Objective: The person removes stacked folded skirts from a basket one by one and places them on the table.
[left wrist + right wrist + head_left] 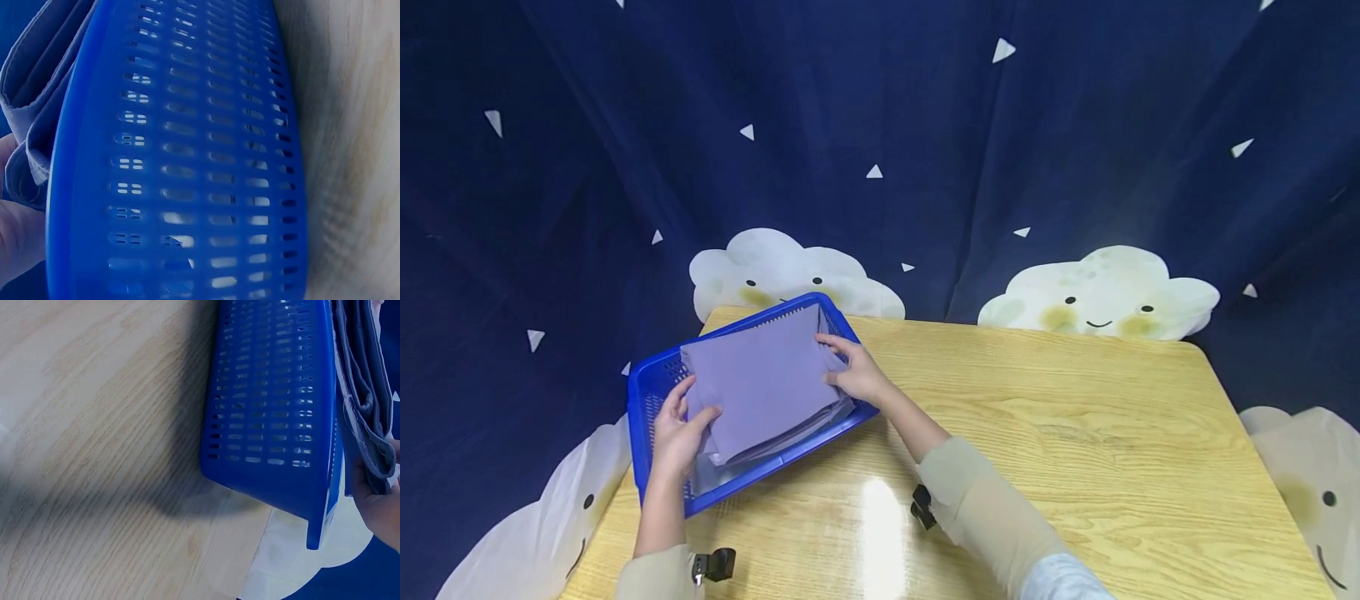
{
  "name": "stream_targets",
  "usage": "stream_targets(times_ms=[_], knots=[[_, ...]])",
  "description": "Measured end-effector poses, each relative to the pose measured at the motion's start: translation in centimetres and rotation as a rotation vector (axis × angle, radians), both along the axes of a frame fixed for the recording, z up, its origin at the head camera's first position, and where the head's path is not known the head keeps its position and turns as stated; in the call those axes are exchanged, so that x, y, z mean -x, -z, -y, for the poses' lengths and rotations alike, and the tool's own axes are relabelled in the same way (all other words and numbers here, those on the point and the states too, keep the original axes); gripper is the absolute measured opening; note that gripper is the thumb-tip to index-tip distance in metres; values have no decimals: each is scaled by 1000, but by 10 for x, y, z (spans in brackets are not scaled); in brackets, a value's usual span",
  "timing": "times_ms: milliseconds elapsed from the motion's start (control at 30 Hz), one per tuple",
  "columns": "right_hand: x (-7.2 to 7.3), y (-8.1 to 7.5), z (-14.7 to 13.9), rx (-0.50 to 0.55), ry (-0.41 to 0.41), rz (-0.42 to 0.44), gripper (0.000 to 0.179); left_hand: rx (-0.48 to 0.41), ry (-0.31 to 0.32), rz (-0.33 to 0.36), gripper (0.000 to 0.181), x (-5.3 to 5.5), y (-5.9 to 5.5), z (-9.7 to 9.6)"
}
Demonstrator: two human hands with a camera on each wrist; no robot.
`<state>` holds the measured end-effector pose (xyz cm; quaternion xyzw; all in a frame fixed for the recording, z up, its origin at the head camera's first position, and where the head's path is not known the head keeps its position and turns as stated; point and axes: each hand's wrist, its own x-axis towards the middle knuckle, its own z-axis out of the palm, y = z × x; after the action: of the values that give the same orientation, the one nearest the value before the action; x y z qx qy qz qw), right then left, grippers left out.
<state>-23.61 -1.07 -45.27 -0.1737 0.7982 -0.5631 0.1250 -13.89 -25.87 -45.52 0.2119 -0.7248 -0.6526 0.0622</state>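
A folded piece of lavender cloth (767, 383) lies flat in the upper part of a blue plastic basket (782, 457). At its left end my left hand (677, 429) grips the edge, thumb on top. My right hand (856, 372) holds the opposite end, with the thumb near the front corner. In the right wrist view, several layers of the folded cloth (362, 381) show above the basket rim, pinched by the right hand (381, 512). The left wrist view shows the left hand (19, 240) only in part, beside the cloth folds (37, 94).
The basket, with slotted walls, stands askew at the left of a wooden table (1060, 433). A dark blue curtain (880, 100) with white triangles and clouds hangs behind. Black straps with small devices (715, 565) are on both forearms.
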Motion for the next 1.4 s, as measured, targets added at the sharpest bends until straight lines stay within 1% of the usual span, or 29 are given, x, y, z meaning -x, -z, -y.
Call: stream_targets(times_ms=[167, 367, 533, 667, 767, 1067, 1167, 1267, 1400], knots=[[0, -2, -7, 9, 21, 0, 63, -36, 6, -18, 68, 3, -2, -6], [-3, -6, -16, 31, 39, -19, 63, -30, 24, -26, 67, 6, -3, -13], [-4, -7, -23, 65, 47, -38, 63, -34, 28, -53, 67, 9, -2, -19], [-6, -8, -30, 75, 67, -11, 63, -33, 36, -89, 66, 13, -1, -24], [-6, -8, -35, 91, 81, 9, 64, -30, 45, -104, 65, 16, -2, -28], [-8, -7, -47, 152, 122, 45, 65, -55, 82, -112, 65, 22, -2, -38], [-9, -7, -52, 150, 133, 36, 64, -71, 95, -114, 65, 24, -2, -43], [-13, -11, -59, 159, 132, 30, 63, -68, 108, -110, 66, 26, -3, -47], [-22, -25, -68, 173, 121, 39, 61, -53, 122, -125, 65, 29, -3, -54]])
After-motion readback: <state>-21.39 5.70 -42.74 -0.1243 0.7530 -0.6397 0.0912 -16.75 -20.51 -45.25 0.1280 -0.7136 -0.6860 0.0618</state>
